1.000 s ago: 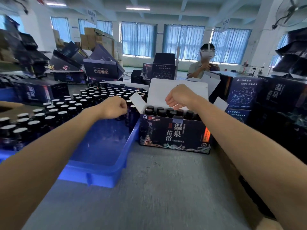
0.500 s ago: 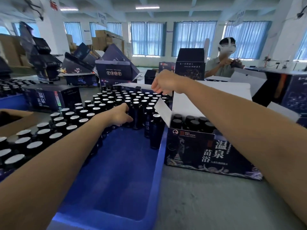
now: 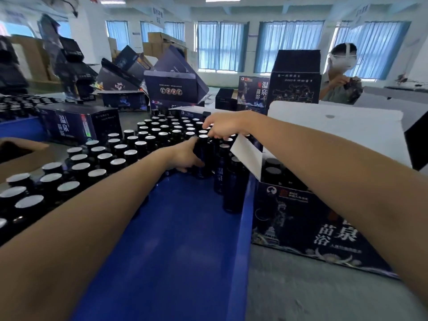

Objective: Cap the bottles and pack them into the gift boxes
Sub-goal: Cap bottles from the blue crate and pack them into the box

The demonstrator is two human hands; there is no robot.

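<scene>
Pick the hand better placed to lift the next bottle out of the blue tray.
Left, probably. The left hand grips a bottle standing in the blue tray; the right hand only reaches over the bottle tops, its hold unclear.

left hand (image 3: 185,156), left forearm (image 3: 92,216): bare | right hand (image 3: 222,125), right forearm (image 3: 324,163): bare

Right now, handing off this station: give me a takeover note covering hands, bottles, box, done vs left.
Left hand grips a dark bottle in the blue crate.
Right hand hovers over neighbouring bottle tops, fingers curled; whether it pinches anything is unclear.
Done: the open gift box beside the crate holds a few black-capped bottles.
Left: many silver-topped bottles in the crate to cap and pack; box flaps open.
</scene>
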